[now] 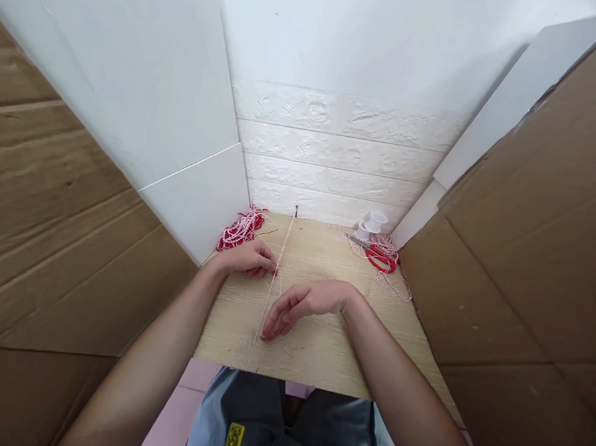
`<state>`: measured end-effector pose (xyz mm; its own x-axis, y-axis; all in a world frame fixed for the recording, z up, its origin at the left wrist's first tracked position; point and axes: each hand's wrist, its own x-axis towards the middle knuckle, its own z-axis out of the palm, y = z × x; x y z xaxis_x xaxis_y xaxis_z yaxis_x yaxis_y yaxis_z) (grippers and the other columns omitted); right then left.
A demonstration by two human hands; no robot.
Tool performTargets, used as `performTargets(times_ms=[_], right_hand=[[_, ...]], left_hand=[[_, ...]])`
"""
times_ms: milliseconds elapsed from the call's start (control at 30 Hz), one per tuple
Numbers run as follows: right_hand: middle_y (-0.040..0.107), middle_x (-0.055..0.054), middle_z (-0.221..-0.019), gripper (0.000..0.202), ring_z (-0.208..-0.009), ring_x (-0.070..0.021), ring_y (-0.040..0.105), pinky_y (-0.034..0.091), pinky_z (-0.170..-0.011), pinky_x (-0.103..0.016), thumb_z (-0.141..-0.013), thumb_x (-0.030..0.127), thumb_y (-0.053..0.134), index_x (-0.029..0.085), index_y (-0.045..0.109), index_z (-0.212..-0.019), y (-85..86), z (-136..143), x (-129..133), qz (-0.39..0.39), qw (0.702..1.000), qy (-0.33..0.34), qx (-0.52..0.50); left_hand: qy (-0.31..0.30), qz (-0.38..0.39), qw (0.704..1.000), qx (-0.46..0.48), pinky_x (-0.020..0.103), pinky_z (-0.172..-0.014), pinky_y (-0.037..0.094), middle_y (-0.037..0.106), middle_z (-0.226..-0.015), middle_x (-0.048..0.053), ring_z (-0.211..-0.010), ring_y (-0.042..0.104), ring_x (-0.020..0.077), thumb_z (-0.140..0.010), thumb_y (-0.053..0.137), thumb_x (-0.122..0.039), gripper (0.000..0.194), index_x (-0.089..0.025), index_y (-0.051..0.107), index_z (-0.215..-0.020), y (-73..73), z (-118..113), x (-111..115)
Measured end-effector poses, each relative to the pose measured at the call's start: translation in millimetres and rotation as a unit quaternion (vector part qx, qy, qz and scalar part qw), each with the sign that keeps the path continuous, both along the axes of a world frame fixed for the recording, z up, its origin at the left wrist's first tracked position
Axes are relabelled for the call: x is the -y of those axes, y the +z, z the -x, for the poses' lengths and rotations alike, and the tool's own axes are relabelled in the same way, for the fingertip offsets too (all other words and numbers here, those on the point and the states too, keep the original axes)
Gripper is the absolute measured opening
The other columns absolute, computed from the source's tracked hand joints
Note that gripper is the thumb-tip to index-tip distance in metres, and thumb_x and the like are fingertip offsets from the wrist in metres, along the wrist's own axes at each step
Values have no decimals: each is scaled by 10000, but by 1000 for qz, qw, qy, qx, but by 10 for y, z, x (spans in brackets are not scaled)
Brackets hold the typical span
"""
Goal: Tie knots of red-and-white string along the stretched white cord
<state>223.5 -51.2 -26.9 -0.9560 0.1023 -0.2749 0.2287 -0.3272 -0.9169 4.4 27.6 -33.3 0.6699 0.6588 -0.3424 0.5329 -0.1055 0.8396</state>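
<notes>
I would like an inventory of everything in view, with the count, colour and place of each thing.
Board: one, light wood, centre
Spools: at least two, white, back right
Scissors: one, red handles, by spools
Loose thread: uncountable, pale pink, around scissors
Thread pile: one, red and pale pink, back left
Hook: one, dark, back edge
Cord: one, whitish pink, hook to front edge
Wall: one, white, behind
White panels: both sides
Cardboard: brown, both sides
Floor: pink, below
Trousers: dark, yellow label
Left hand: fingers on cord
Right hand: beside cord

Bright, diffuse light; soft shadows
</notes>
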Motion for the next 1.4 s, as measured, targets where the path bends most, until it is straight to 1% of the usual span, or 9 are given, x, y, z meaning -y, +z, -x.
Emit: performTargets(times_ms=[233,333,433,533,667,767,900,1100,1400], right_hand=[[691,-123,-1172,377,-1131,-197,654,508,-934,-256,-808,329,756,151,677,-1130,48,28,93,41,998,52,5],[722,-121,-1091,376,-1074,-197,680,518,-914,-271,-791,357,767,142,676,-1086,88,1,92,5,1000,0,8],[743,-84,-872,336,-878,-190,721,539,-818,-294,-809,376,724,137,669,-1041,39,-22,26,-75,993,-86,22],[635,15,-642,237,-580,-118,610,472,-596,-224,-817,334,668,139,672,-952,-65,-46,-85,-242,941,-233,38],[467,64,-582,179,-522,-76,415,301,-503,-190,-784,265,633,141,702,-893,-157,-106,-198,-408,848,-334,54],[446,68,-593,228,-535,-82,397,291,-509,-197,-748,223,647,150,716,-953,-156,-132,-202,-435,850,-287,80],[525,48,-669,320,-578,-91,457,332,-544,-203,-719,191,698,178,727,-1037,-139,-87,-147,-465,850,-224,102],[612,-1,-787,259,-658,-110,521,357,-580,-213,-685,226,775,172,754,-938,-230,13,-136,-520,815,-224,119],[651,8,-697,75,-620,-105,536,335,-582,-224,-748,216,686,161,730,-775,-327,80,-172,-519,799,-254,168]], left_hand=[[1,2,1000,9,210,-367,278,589,-519,1,-386,407,75,-728,689,-369,254,-123,746,-752,-8,-8,15],[0,-1,1000,12,213,-363,265,583,-521,-2,-382,404,73,-723,690,-368,242,-127,713,-711,-28,-9,15],[-4,-6,1000,12,211,-368,283,582,-535,-5,-391,425,77,-729,681,-366,233,-133,684,-712,-55,-13,7],[-10,-10,1000,17,211,-369,287,581,-544,-16,-389,429,82,-718,690,-346,213,-148,665,-791,-69,-22,10],[28,-39,997,55,206,-370,240,503,-511,-55,-392,403,80,-684,727,-315,237,-173,640,-853,-24,-25,48],[13,-71,996,60,214,-392,235,480,-511,-49,-419,382,73,-671,753,-347,229,-161,679,-784,48,-1,80],[-48,-69,996,-30,235,-406,252,524,-493,-10,-431,397,90,-708,720,-411,266,-150,759,-741,114,34,101],[-51,-82,993,-63,235,-424,280,558,-497,6,-449,445,108,-670,723,-363,216,-149,754,-673,93,4,114],[-42,-120,984,-125,228,-439,297,577,-518,4,-469,462,112,-620,704,-291,145,-153,679,-582,82,-53,155]])
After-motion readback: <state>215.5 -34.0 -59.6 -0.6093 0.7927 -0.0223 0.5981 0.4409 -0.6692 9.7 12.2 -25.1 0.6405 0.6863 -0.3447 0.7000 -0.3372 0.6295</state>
